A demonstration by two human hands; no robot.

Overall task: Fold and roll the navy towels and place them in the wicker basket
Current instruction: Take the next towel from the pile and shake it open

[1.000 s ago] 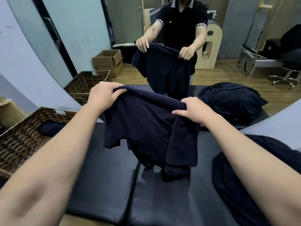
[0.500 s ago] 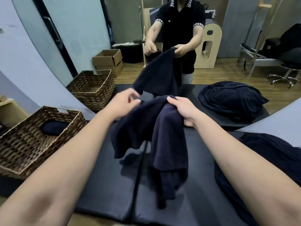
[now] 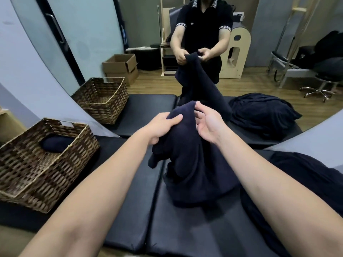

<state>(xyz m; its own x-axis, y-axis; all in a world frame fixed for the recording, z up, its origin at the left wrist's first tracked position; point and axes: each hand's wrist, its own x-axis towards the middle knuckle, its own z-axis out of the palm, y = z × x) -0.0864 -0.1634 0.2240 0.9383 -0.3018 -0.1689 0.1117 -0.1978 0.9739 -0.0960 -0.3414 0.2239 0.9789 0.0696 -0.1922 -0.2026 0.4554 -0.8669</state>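
My left hand (image 3: 162, 127) has a closed grip on the bunched towel (image 3: 187, 164), whose lower end rests on the black mat (image 3: 130, 210). My right hand (image 3: 209, 125) is open beside it, fingertips touching. The basket (image 3: 37, 164) stands to the left.

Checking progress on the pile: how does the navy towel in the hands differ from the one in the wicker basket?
The navy towel in the hands hangs loose and unrolled; the navy towel in the wicker basket looks like a compact roll. The first is held up over the mat, the second lies inside. Both are dark navy.
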